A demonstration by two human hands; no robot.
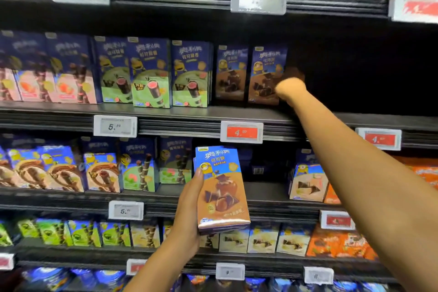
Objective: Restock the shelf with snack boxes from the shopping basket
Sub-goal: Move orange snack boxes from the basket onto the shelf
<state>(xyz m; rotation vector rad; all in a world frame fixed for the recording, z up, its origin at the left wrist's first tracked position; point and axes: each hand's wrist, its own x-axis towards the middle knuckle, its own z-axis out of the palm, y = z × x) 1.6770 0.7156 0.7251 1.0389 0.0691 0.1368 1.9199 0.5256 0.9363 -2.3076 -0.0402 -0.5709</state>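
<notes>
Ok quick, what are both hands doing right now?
Left hand: holds a stack of brown snack boxes.
Right hand: up at a shelved brown box; fingers hidden, cannot tell.

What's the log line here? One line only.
left hand: holds box stack | right hand: at shelved brown box, grip unclear

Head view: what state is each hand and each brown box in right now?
Left hand: gripping the held stack, thumb on its front.
Held stack: several brown boxes, upright, off the shelf.
Right hand: reached into the middle shelf at the shelved box's right edge; grip blurred, cannot tell.
Shelved box: upright, facing out, next to its brown neighbour.
</notes>
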